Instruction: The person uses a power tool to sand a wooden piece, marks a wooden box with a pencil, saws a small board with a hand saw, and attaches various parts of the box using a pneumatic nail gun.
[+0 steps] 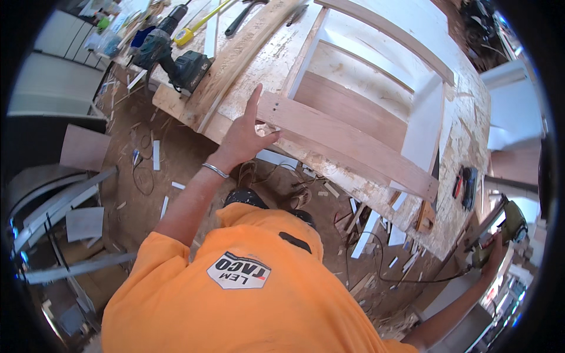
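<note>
My left hand [250,136] is at the near left corner of a wooden drawer-like frame [347,141], index finger stretched out and thumb spread apart. The fingertips lie beside the end of its front board, which has a few small dark marks; whether they touch it I cannot tell. The frame has pale inner sides and rests on the worktable [253,73]. Off to the far right, my right hand [493,254] grips a green power tool [513,222] away from the table. A dark cord or hose runs from the tool's lower end.
At the table's left are a cordless drill [170,56], a yellow tape measure [184,37], a hammer [241,19] and a long plank [247,53]. A dark hand tool [469,187] and a small wooden plane-like block [425,216] lie at the right. Offcuts [366,234] litter the floor.
</note>
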`<state>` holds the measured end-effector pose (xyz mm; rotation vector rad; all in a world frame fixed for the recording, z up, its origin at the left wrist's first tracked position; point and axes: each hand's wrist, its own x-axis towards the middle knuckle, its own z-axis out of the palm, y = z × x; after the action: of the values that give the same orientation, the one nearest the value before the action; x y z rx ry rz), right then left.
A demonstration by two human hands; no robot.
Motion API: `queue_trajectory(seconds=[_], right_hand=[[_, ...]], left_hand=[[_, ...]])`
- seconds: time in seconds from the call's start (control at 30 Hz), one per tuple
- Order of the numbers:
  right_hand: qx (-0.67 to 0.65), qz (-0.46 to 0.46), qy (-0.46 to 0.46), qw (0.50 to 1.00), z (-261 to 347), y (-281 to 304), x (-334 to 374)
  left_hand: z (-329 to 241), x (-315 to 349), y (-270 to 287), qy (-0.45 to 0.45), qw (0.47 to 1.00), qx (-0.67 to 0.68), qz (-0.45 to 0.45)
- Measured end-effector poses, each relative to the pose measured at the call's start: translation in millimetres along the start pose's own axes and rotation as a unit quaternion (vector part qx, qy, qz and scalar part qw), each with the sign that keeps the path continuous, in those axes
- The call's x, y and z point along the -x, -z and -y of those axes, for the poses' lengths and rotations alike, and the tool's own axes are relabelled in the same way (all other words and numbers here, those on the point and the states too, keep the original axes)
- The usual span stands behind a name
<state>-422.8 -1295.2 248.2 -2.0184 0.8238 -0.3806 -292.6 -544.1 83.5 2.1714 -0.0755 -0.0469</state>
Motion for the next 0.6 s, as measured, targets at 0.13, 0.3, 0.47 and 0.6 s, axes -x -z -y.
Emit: queue_trajectory(seconds=[0.13, 0.3, 0.47, 0.6], right_hand=[[0.076, -0.016, -0.019, 0.997, 100.6, -68.1, 180.3], [-0.012, 0.120, -0.103, 0.987, 211.4, -246.1, 320.5], [0.092, 0.254, -0.114, 0.956, 263.0, -375.0, 345.0], [0.172, 0.319, -0.093, 0.927, 294.0, -423.5, 347.1]], left_hand=[[21.0, -12.9, -3.3, -0.030, 0.999, -0.035, 0.019], [25.8, -16.6, -4.6, -0.048, 0.998, -0.017, 0.046], [60.5, -25.9, 25.4, -0.134, 0.981, 0.060, 0.125], [119.9, -19.2, 61.8, -0.110, 0.978, 0.016, 0.178]])
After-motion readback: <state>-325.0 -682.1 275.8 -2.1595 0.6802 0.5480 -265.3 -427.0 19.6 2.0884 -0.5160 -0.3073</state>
